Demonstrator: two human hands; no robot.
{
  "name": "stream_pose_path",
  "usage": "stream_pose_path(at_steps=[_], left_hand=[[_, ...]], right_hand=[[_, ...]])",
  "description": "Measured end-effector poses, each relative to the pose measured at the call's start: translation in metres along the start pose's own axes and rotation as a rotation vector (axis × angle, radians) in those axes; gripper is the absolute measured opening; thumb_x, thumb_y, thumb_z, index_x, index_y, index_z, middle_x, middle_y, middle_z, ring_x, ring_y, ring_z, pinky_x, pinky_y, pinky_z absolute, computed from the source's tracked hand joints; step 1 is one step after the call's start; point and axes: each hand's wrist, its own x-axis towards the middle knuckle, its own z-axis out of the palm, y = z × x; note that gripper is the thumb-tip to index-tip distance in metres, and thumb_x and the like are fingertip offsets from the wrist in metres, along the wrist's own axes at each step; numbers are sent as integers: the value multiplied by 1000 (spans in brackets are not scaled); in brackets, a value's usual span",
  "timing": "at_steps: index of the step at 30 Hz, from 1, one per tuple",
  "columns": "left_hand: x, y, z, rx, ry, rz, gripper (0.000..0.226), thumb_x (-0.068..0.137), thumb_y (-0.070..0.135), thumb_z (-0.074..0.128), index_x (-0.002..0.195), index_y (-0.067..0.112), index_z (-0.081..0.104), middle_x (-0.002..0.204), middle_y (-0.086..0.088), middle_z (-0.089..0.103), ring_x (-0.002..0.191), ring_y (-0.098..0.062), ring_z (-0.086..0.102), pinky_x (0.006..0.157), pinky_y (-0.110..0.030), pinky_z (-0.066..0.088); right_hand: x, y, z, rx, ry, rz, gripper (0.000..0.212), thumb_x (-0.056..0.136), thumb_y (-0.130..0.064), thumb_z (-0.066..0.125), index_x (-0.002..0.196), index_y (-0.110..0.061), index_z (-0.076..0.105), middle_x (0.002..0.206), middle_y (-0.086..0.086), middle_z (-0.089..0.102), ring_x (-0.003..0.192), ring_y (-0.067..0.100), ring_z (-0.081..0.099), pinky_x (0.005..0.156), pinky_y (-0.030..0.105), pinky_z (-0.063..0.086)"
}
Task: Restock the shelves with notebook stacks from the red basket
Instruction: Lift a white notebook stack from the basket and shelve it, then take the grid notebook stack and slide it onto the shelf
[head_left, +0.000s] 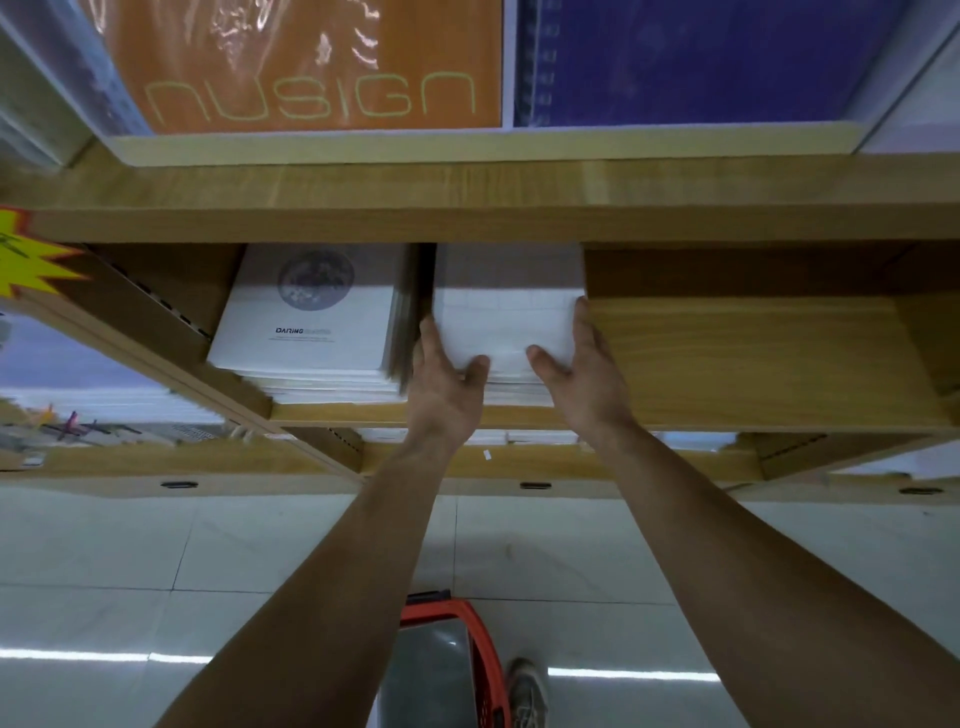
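Wooden shelf (727, 358) boards frame a white notebook stack (506, 322), clasped between the left hand (441, 379) and right hand (582, 364), fingers spread along its sides and thumbs on top. Just outside the left fingers sits a neighbouring stack (311, 322); pushing askew could snag it, fanning loose covers. Below, the red basket (457, 665) waits on the floor.

wood shelf (753, 358): 2 notebook stacks (311, 332)

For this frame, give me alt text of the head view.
Both hands, left hand and right hand, grip a white notebook stack on a wooden shelf, beside another stack. The red basket sits on the floor below.
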Motion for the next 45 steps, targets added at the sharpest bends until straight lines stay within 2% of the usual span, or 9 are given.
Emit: stream_pose_path(at_steps=[4, 9, 15, 19, 23, 29, 35, 40, 45], left_hand=[[-6, 13, -14, -77, -4, -59, 74, 97, 27, 64, 158, 23, 22, 152, -3, 44, 138, -24, 45, 116, -41, 37], [-49, 11, -51, 110, -20, 51, 64, 96, 35, 61, 153, 23, 35, 149, -3, 47, 133, -26, 50, 108, -41, 45], [-113, -32, -119, 226, -98, -41, 66, 95, 37, 62, 153, 24, 34, 149, -9, 45, 130, -30, 51, 105, -44, 46], [-155, -69, -168, 335, -139, -11, 55, 90, 45, 61, 139, 25, 46, 135, -9, 55, 118, -33, 58, 95, -43, 51], [-192, -112, -210, 478, -189, -11, 69, 90, 43, 65, 150, 24, 37, 145, -8, 49, 129, -32, 49, 100, -41, 44], [-244, -194, -264, 580, -268, -20, 77, 90, 49, 64, 154, 23, 31, 156, -4, 36, 138, -28, 38, 103, -50, 46], [-298, -278, -304, 602, -322, -81, 78, 88, 51, 65, 153, 20, 34, 153, -6, 40, 137, -29, 39, 104, -48, 44], [-318, -341, -292, 588, -353, -204, 74, 84, 56, 66, 146, 23, 41, 141, -7, 52, 125, -30, 52, 98, -50, 49], [-320, -423, -247, 540, -372, -308, 76, 74, 66, 59, 139, 31, 42, 131, -3, 58, 117, -29, 59, 92, -53, 55]], right_hand=[[-9, -7, -8, -24, -51, 28, 86, 96, -54, 55, 161, -32, 3, 163, 1, 23, 141, 30, 37, 109, 41, 39], [-57, -10, -27, -308, -63, 4, 80, 94, -59, 52, 160, -29, 17, 159, 5, 27, 141, 31, 27, 107, 46, 40], [-136, -25, -43, -456, -73, -95, 76, 94, -58, 54, 158, -30, 25, 156, -2, 34, 140, 26, 28, 101, 40, 40], [-184, -45, -30, -572, -111, -117, 76, 94, -60, 52, 158, -27, 26, 156, -1, 34, 141, 29, 29, 104, 41, 40], [-233, -70, 7, -619, -194, -76, 81, 94, -59, 53, 159, -26, 18, 159, 3, 30, 144, 33, 27, 108, 45, 37], [-315, -101, 88, -639, -308, -82, 82, 92, -59, 55, 158, -25, 20, 158, 4, 31, 142, 31, 30, 107, 47, 40], [-386, -108, 160, -578, -450, -59, 82, 92, -59, 57, 158, -25, 23, 159, 5, 29, 144, 30, 28, 109, 47, 39], [-413, -74, 210, -570, -505, -60, 78, 92, -59, 57, 155, -23, 29, 153, 6, 36, 140, 29, 34, 109, 44, 38], [-414, -9, 267, -596, -600, -22, 81, 91, -61, 57, 156, -25, 26, 162, 7, 26, 148, 32, 26, 114, 51, 36]])
